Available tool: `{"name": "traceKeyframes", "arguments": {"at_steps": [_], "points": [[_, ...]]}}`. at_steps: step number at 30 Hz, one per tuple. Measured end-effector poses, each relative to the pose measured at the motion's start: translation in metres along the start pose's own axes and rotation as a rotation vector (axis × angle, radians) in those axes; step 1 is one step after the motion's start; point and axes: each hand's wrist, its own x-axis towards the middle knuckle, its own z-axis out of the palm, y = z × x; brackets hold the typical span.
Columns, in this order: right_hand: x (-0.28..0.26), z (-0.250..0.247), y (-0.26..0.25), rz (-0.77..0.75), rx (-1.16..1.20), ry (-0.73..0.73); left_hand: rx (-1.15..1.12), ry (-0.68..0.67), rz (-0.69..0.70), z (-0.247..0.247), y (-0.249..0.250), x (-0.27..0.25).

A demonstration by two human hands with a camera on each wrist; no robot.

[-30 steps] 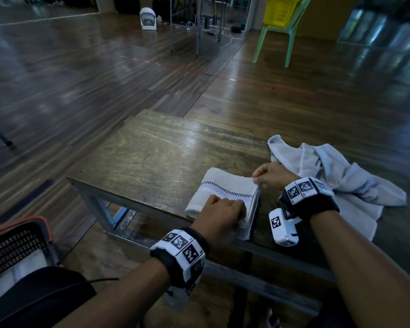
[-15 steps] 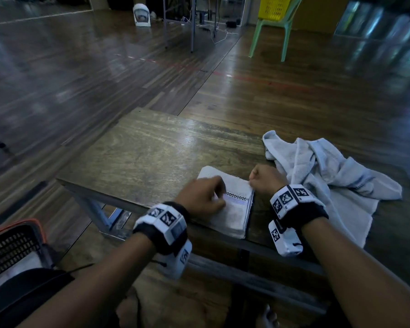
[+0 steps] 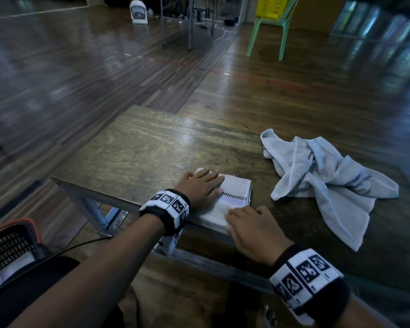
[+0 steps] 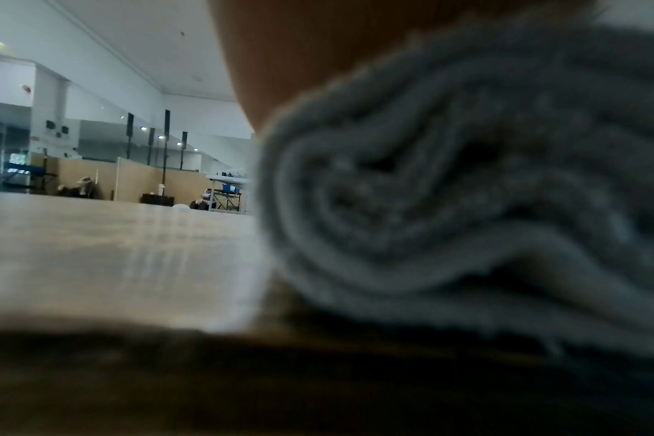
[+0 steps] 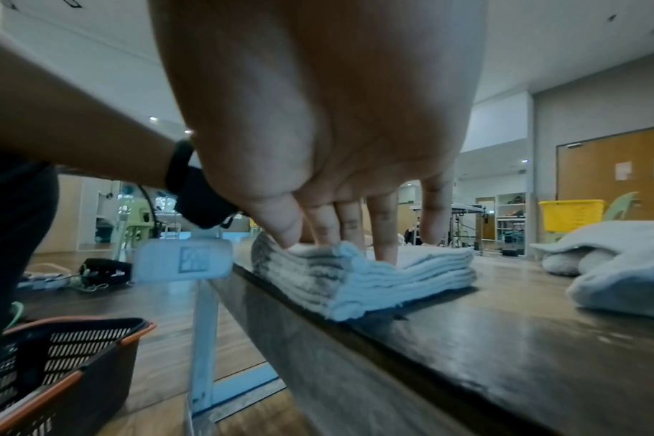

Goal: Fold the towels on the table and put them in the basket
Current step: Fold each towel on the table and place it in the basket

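A folded white towel [image 3: 236,194] with a checkered stripe lies at the near edge of the wooden table [image 3: 140,147]. My left hand [image 3: 205,184] lies flat on its left half with straight fingers. My right hand [image 3: 245,220] presses its fingertips [image 5: 383,236] down on the towel's near corner [image 5: 355,283]. In the left wrist view the towel's stacked layers [image 4: 467,206] fill the right side, blurred. A crumpled pale towel [image 3: 317,176] lies loose on the table to the right. The dark basket [image 3: 10,242] with an orange rim stands on the floor at my lower left.
The left and far parts of the table are bare wood. A green chair [image 3: 268,31] with a yellow basket [image 3: 272,5] on it stands far back on the wooden floor. A white fan [image 3: 139,11] and metal stands are at the back.
The white towel got folded over into a smaller stack. My left hand went from a fist to lying flat on it. My right hand moved from the far right edge to the near corner.
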Motion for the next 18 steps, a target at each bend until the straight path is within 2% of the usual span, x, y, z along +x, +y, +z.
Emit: {"name": "traceKeyframes", "arguments": {"at_steps": [6,10,12,15,18], "points": [[0.014,0.004,0.037,0.062,0.001,-0.007,0.259,0.127,-0.140,-0.006,-0.001,-0.015],[0.032,0.009,0.063,0.113,0.051,0.013,0.319,0.040,-0.139,-0.019,0.005,-0.029],[0.044,0.012,0.073,0.087,0.126,0.021,0.324,-0.014,-0.107,-0.021,0.011,-0.038],[0.056,0.013,0.087,0.033,0.373,0.053,0.282,-0.053,-0.075,-0.025,0.019,-0.045],[0.061,0.012,0.097,0.011,0.452,0.078,0.137,-0.041,-0.121,-0.028,0.012,-0.041]]}}
